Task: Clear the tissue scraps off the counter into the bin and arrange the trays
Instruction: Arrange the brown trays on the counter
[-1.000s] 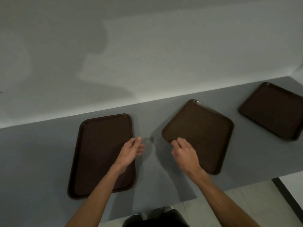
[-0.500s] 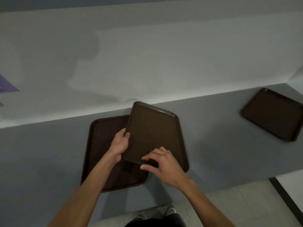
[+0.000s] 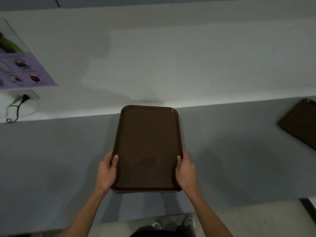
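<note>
Brown plastic, the tray [image 3: 147, 147] lies lengthwise away from the person at the middle of the grey counter [image 3: 59, 151], its far end close to the wall [image 3: 171, 57]. Nothing lies in it; its floor is bare. Along its near edge a second rim shows just under it, so it seems to sit on another tray, though how many are beneath cannot be told.

Both hands grip it by the long sides near the close end. The left hand [image 3: 106, 170] clamps the left rim, thumb over the top and fingers hidden underneath. The right hand [image 3: 185, 170] clamps the right rim the same way, thumb on the rim.

Well apart to the right, at the picture's edge, a far tray [image 3: 301, 120] lies skewed on the counter, only partly in view; the part that shows holds nothing.

On the wall at far left hangs a purple poster [image 3: 22, 71] with small pictures too blurred to read. Just below it is a socket [image 3: 25, 96] with a black cord [image 3: 18, 110] plugged in, hanging down to the counter's back edge.

At the bottom, shoes [image 3: 189, 222] stand on a pale floor [image 3: 256, 219].
</note>
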A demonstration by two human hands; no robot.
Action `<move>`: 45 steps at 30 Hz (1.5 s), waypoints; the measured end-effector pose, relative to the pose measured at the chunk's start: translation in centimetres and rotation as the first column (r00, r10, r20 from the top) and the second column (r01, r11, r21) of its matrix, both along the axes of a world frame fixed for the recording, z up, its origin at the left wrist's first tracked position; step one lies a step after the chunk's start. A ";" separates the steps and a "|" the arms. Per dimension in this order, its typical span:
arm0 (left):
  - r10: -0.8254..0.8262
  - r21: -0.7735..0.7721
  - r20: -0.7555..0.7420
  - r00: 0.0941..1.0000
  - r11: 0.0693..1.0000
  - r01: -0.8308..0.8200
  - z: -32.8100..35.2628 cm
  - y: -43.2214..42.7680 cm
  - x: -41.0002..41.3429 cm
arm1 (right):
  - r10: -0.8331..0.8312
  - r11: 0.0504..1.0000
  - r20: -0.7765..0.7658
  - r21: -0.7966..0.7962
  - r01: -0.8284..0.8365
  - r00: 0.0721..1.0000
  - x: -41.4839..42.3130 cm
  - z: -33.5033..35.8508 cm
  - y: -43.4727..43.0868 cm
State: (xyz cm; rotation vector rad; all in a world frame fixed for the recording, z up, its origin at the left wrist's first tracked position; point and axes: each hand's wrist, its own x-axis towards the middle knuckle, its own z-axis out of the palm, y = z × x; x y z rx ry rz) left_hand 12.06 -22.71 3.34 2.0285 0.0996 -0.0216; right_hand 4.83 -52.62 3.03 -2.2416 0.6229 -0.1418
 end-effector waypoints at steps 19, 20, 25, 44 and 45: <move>0.084 0.429 -0.167 0.982 0.903 -0.005 -7.9 0.2 2.2 | 0.026 0.965 -0.304 -0.242 -0.104 0.952 3.0 -7.5 2.9; 0.077 0.451 -0.178 0.981 0.893 0.012 -7.9 0.0 2.5 | 0.025 0.965 -0.309 -0.241 -0.103 0.951 3.2 -7.5 2.8; -0.021 0.550 -0.053 0.998 0.834 0.047 -5.8 -2.8 3.0 | 0.096 0.974 -0.304 -0.168 -0.152 0.948 3.1 -6.5 0.4; -0.566 0.293 0.075 0.821 0.799 0.525 0.1 -51.1 4.2 | -0.419 0.857 0.024 -0.321 0.403 0.908 -8.3 -3.0 -44.9; -0.581 0.283 0.063 0.812 0.790 0.544 0.1 -54.1 3.9 | -0.449 0.845 0.018 -0.317 0.431 0.893 -9.0 -3.2 -48.0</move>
